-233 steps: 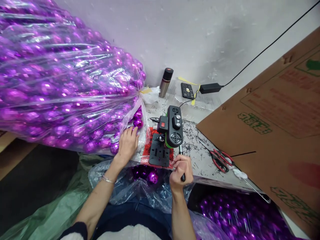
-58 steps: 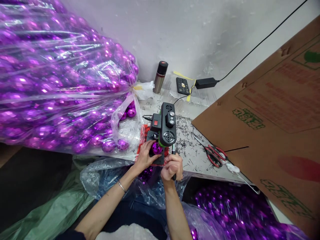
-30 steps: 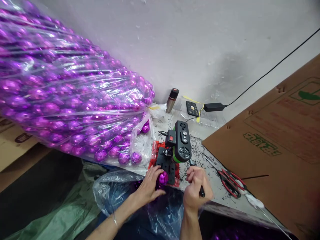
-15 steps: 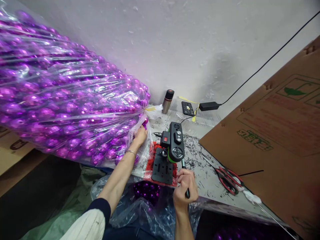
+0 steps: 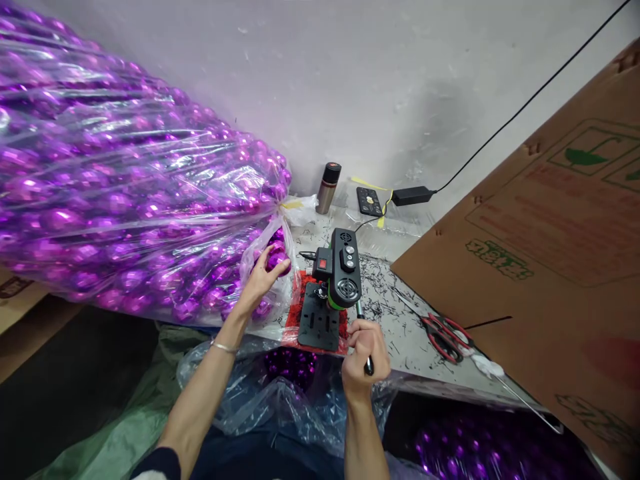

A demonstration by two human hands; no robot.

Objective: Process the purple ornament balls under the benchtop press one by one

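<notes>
My left hand (image 5: 256, 281) is closed around a shiny purple faceted ball (image 5: 278, 262) at a torn opening in a big clear plastic bag (image 5: 150, 193) packed with similar balls. My right hand (image 5: 367, 353) is wrapped round the black lever handle (image 5: 369, 368) of a small black bench machine (image 5: 346, 267). That machine has round vents, knobs and a red switch. A flat slotted black plate (image 5: 319, 320) extends from its near side over a red mat (image 5: 293, 323). Below the table edge, a clear bag (image 5: 240, 407) holds more dark purple balls (image 5: 291, 365).
Red-handled scissors (image 5: 445, 337) lie right of the machine, beside a large cardboard box (image 5: 550, 247). Behind stand a steel flask (image 5: 328, 189), a black phone-like slab (image 5: 369, 201) and a power adapter (image 5: 413, 195). Black scraps litter the tabletop (image 5: 383, 300). More purple balls (image 5: 465, 447) sit lower right.
My left hand has drawn back from the bag's opening, bringing a purple ball into view in its fingers. My right hand stays on the lever handle. The view has shifted slightly.
</notes>
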